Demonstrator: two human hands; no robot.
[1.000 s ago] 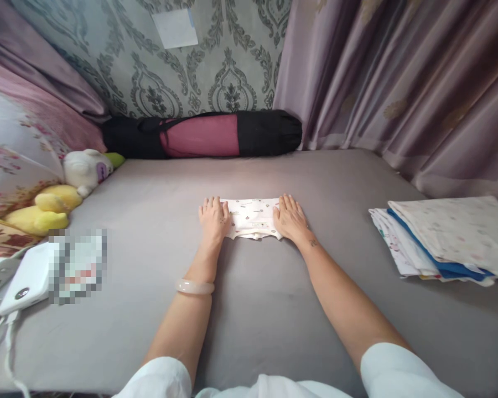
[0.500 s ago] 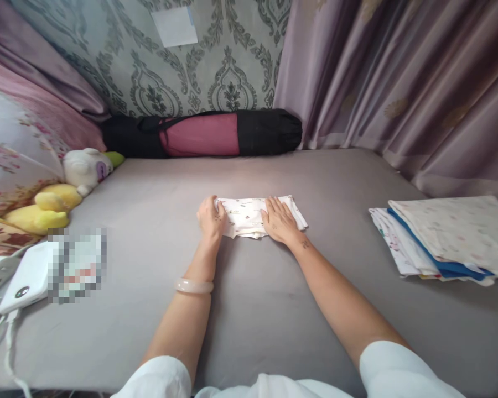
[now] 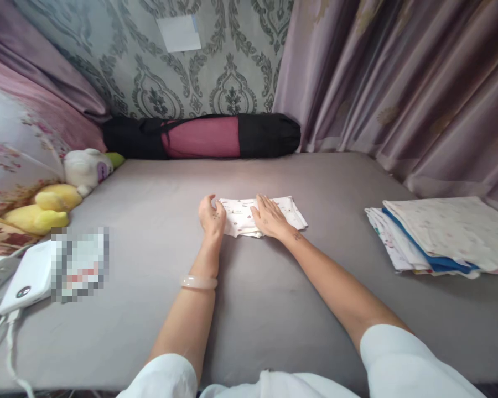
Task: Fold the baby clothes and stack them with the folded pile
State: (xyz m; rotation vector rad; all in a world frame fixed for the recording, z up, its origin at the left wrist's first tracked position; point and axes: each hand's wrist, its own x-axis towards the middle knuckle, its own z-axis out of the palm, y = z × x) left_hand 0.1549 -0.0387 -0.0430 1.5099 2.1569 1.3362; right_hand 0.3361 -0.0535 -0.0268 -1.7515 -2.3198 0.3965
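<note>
A folded white garment [image 3: 240,209] with a small scattered print lies flat in the middle of the bed. My right hand [image 3: 270,215] rests palm down on it, fingers stretched out and slightly spread. At the garment's left edge stands my left hand [image 3: 212,216], on its side, the fingers loosely curved and the thumb apart from them. It seems to touch the edge, with nothing visibly gripped. Below the left wrist, a pale bangle circles the forearm.
Folded clothes [image 3: 435,235] are stacked at right on the grey bed sheet [image 3: 249,309]. At left lie a white power bank [image 3: 31,271] with cables, a blurred-out item [image 3: 85,265] and plush toys [image 3: 45,213]. A black and pink roll bag [image 3: 203,135] lies along the wall.
My right hand has slid a little to the left across the garment. The left hand stays at the left edge, its thumb and fingers slightly shifted. The view has tilted slightly.
</note>
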